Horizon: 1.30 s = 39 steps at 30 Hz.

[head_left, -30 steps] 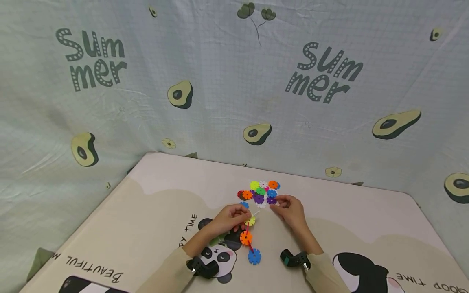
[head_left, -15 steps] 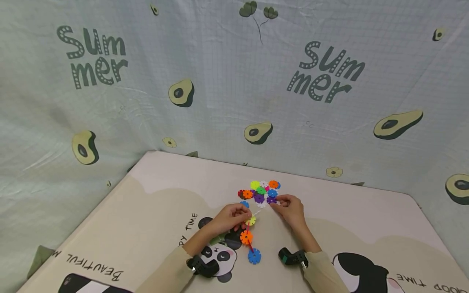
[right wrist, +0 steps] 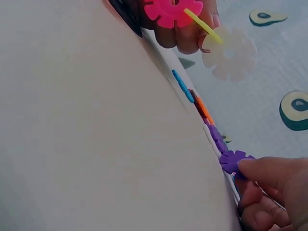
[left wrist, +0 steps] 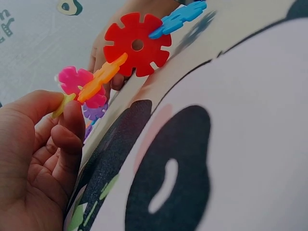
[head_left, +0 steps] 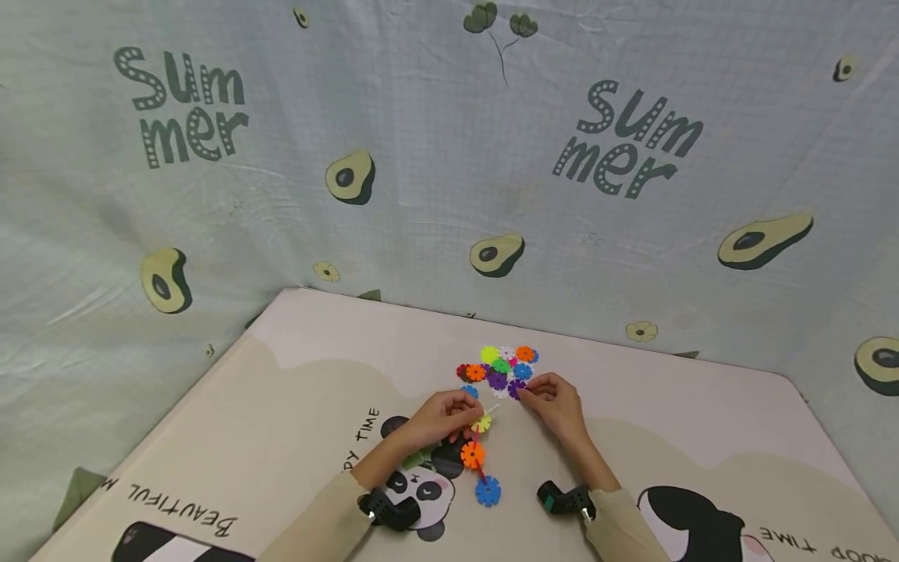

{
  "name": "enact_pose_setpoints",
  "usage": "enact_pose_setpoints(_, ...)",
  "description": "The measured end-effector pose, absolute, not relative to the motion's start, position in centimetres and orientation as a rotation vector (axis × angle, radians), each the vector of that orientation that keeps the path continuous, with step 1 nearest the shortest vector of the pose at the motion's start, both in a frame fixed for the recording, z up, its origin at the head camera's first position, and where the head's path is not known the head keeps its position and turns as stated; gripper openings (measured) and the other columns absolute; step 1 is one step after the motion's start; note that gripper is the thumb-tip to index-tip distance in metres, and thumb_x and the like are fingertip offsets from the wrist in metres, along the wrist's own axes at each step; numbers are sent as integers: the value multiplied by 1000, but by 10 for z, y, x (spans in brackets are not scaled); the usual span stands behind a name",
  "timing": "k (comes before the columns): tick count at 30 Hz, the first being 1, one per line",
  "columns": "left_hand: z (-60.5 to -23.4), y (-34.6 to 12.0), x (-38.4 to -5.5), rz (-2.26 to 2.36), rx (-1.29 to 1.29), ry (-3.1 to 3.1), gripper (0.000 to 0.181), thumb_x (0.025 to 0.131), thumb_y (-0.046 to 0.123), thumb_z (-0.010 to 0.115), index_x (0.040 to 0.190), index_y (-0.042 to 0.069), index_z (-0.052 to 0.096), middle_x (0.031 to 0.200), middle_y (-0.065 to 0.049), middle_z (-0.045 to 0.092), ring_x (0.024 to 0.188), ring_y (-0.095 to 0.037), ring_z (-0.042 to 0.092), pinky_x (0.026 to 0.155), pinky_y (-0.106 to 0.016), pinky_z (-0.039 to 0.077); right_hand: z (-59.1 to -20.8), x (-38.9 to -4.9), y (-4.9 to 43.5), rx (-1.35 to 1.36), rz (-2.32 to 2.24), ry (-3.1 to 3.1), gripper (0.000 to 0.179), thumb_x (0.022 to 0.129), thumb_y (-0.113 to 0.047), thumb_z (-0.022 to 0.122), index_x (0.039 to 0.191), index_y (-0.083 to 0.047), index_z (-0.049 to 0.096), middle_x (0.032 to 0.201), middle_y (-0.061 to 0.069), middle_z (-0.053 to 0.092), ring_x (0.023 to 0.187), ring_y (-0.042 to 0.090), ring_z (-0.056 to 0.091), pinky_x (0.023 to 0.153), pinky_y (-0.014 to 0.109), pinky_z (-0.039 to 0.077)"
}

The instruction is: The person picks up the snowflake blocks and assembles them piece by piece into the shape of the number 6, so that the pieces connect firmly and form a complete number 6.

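My left hand (head_left: 441, 417) pinches a yellow snowflake disc (head_left: 482, 423) in a chain of slotted plastic discs. Down the chain hang an orange disc (head_left: 473, 454) and a blue disc (head_left: 488, 492); the left wrist view also shows a red disc (left wrist: 154, 50) and a pink disc (left wrist: 70, 77). A translucent white disc (right wrist: 236, 60) forms the chain's far end. Between thumb and fingers, my right hand (head_left: 557, 402) grips a purple snowflake disc (right wrist: 233, 162) at the near right edge of the disc pile. That disc is apart from the chain.
A pile of loose discs, among them a green disc (head_left: 501, 365) and another purple disc (head_left: 497, 381), lies on the table (head_left: 337, 336) beyond both hands. A loose blue disc (head_left: 469, 392) is near the left fingers. Behind the table hangs a printed curtain (head_left: 421, 156).
My right hand has drawn the purple disc slightly toward me and left, tilting it off the pile's edge. The left hand and its chain stay almost still.
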<state>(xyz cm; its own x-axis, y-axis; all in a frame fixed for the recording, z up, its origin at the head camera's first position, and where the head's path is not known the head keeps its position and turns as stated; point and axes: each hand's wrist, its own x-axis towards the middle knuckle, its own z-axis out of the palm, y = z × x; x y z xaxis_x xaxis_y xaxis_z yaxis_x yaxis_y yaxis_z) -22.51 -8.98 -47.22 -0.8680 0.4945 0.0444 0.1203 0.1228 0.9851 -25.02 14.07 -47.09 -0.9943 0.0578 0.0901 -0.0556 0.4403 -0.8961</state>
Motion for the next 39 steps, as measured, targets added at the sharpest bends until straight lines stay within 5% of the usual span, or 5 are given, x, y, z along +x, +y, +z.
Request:
enact_pose_setpoints(12, -470, -89, -226, 1791, 591, 2140, 21, 99, 12, 56, 106, -7, 61, 76, -4, 61, 56, -10, 48, 51, -17, 42, -466, -250, 142, 5, 2151, -2402, 27, 92, -7, 67, 116, 5, 63, 83, 6, 67, 63, 11, 57, 57, 18, 47)
enact_pose_setpoints(39, -472, -87, -227, 1790, 561, 2130, 22, 99, 13, 57, 105, -8, 60, 73, -1, 60, 54, -8, 47, 50, -17, 41, -467, -247, 145, 274, 2531, -2285, 14, 93, -4, 63, 106, 3, 63, 80, -1, 68, 61, 8, 53, 52, 15, 40)
